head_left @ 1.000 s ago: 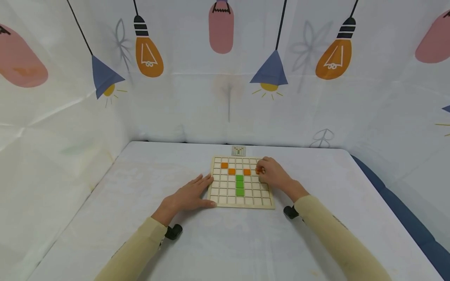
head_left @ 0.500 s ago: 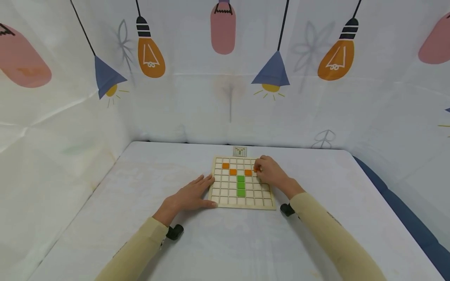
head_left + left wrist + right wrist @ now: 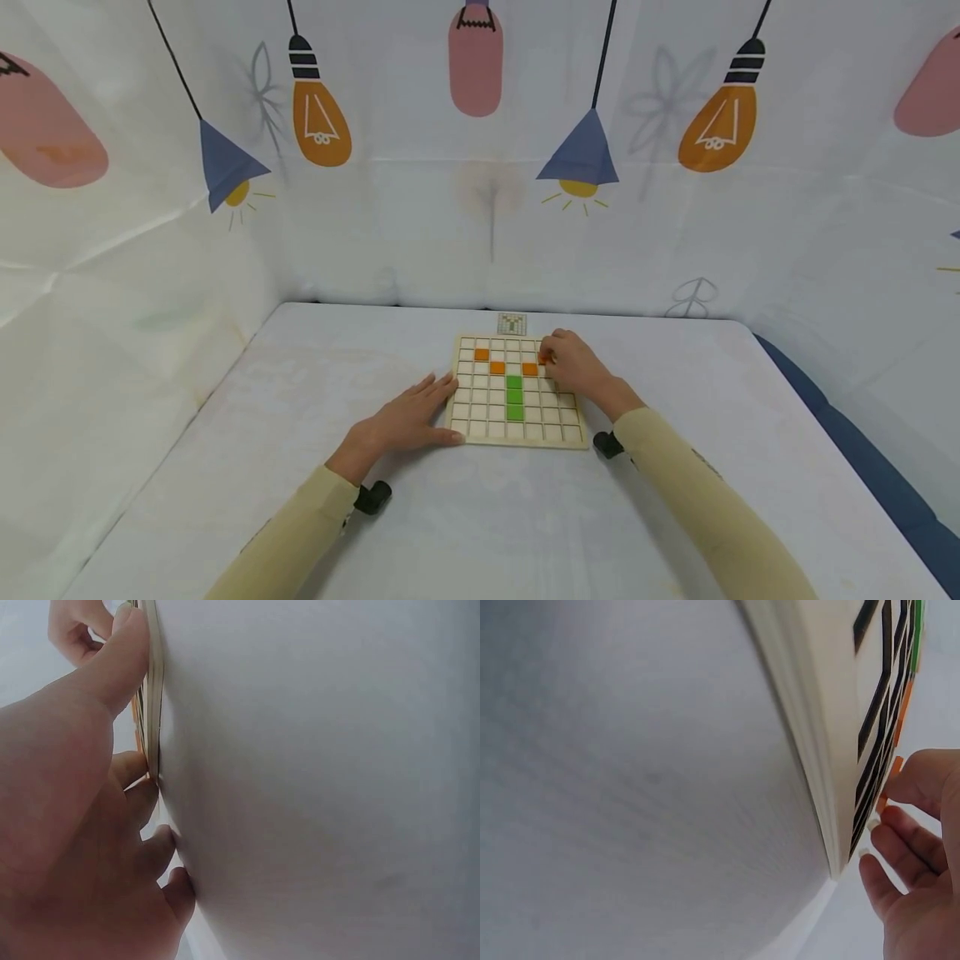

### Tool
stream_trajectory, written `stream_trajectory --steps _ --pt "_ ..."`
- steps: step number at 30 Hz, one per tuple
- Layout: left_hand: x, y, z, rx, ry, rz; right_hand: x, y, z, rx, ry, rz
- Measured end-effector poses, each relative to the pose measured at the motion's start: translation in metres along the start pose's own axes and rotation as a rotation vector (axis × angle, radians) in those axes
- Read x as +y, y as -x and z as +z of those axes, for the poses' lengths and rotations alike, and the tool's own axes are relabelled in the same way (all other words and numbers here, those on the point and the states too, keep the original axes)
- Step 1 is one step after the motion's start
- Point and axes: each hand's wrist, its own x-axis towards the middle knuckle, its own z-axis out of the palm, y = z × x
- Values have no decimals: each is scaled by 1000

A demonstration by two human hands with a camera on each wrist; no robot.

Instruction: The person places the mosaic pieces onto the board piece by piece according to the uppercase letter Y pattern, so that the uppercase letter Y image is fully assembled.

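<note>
A pale wooden grid board (image 3: 477,427) lies flat on the table. Three green tiles (image 3: 514,397) form a short column near its middle. Orange tiles stand above them: two step up to the left (image 3: 482,355), and one (image 3: 529,369) is on the right. My right hand (image 3: 577,365) is over the board's upper right part, thumb and forefinger pinching another orange tile (image 3: 889,784) at the board's surface; fingers partly hide it in the head view. With spread fingers, my left hand (image 3: 405,417) rests against the board's left edge, its thumb at the lower left corner.
A small card (image 3: 512,323) printed with a grid pattern lies just behind the board. The white table (image 3: 360,350) ends at a wall sheet (image 3: 420,225) printed with lamps. Black wrist cameras (image 3: 372,497) sit on both wrists.
My right hand has shifted slightly left with the orange tile, towards the neighbouring orange tile. The left hand keeps its place on the board's edge. The view has shifted slightly.
</note>
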Motion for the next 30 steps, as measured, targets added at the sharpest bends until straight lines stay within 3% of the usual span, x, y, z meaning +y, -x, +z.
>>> stream_trajectory --steps 24,30 --pt "3 1 -3 -12 -6 -7 0 2 -2 -47 -8 11" --pt "3 -1 -5 -12 -6 -10 1 7 -8 -49 39 -61"
